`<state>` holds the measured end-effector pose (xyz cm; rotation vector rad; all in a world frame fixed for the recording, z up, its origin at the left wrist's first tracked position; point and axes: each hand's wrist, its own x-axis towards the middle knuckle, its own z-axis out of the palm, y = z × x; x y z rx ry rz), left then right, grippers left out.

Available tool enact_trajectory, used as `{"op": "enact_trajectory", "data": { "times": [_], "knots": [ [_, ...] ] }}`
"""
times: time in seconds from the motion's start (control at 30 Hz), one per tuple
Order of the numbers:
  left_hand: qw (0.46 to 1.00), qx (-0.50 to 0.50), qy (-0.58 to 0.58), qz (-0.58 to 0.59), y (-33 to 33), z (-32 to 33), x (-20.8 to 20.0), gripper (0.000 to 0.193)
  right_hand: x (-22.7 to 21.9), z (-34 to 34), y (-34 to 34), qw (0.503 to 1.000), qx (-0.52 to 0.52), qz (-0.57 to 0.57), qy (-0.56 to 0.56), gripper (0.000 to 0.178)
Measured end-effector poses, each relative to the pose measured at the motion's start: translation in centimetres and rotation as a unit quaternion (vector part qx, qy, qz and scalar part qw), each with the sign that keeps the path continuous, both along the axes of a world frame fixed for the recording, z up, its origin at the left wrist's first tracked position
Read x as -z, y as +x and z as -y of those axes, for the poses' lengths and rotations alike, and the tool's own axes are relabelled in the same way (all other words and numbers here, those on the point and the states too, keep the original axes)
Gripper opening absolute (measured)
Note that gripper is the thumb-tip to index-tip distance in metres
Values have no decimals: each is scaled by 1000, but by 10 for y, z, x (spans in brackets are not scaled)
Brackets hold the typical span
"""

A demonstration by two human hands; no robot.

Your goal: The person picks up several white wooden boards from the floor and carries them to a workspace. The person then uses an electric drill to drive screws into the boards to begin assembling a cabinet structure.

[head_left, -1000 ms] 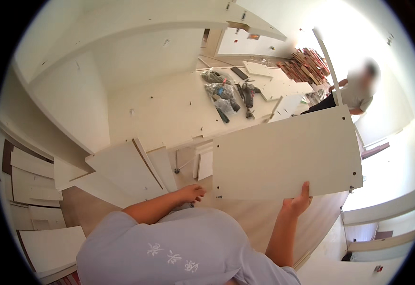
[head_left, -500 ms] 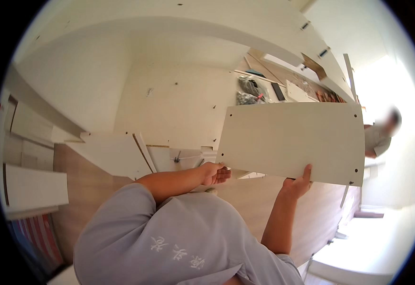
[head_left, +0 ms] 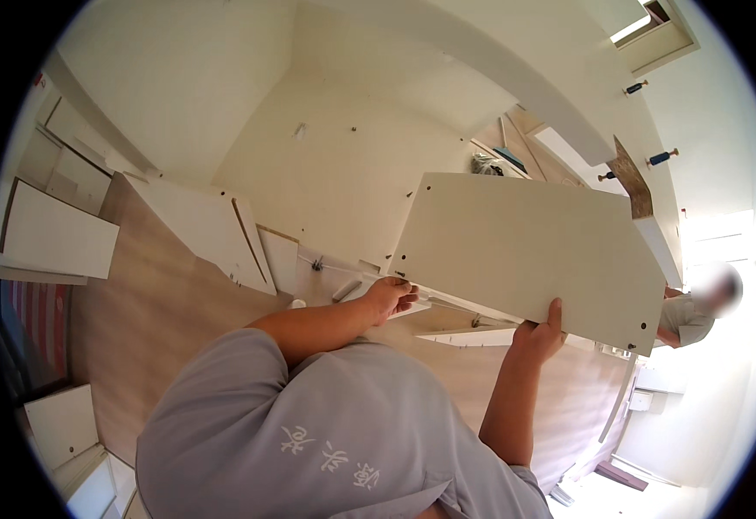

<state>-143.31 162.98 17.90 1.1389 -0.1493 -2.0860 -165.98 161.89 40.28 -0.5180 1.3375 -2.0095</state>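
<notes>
A white furniture panel (head_left: 516, 251) is held out flat in front of me, with dark round holes near its corners. My right hand (head_left: 540, 339) grips its near edge, thumb on top and the other fingers hidden beneath. At the near left corner, my left hand (head_left: 390, 299) has its fingers curled in against the thumb, close below a small metal bolt (head_left: 400, 274) at the panel's edge. What those fingers pinch, if anything, is too small to tell. Another bolt (head_left: 632, 346) sticks out by the near right corner.
Beyond the panel stands a large white cabinet carcass (head_left: 334, 164) with pegs in its boards. Loose white boards (head_left: 200, 221) lie on the wood floor (head_left: 157, 320) to the left. Blue-handled fittings (head_left: 663, 156) project at the upper right. A co-worker (head_left: 693, 316) is at the far right.
My view has shifted, so the cabinet and floor boards sit differently. My left fingers, stretched out before, are now curled at the panel's corner. The right hand keeps its grip.
</notes>
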Motion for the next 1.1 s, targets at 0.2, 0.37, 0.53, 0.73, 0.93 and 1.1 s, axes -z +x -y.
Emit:
{"op": "enact_trajectory", "data": {
  "times": [0.2, 0.37, 0.53, 0.73, 0.93, 1.1],
  "knots": [
    [1000, 0, 8, 4, -1, 4, 17, 19, 3, 10, 9, 1000, -8, -8, 14, 35],
    [1000, 10, 14, 5, 5, 7, 23, 17, 3, 10, 19, 1000, -5, -27, 16, 35],
    [1000, 25, 0, -3, 16, 6, 29, 17, -9, 10, 39, 997, -16, -75, 26, 35],
    [997, 79, -12, -14, 30, 9, 24, 15, -15, 13, 44, 993, 2, -103, 59, 35],
    [993, 120, -15, -12, 41, 12, 23, 15, -11, 4, 52, 994, -9, -112, 16, 34],
    [991, 133, -30, -9, 46, 15, 23, 19, -17, 10, 56, 993, -11, -113, 20, 31]
  ]
}}
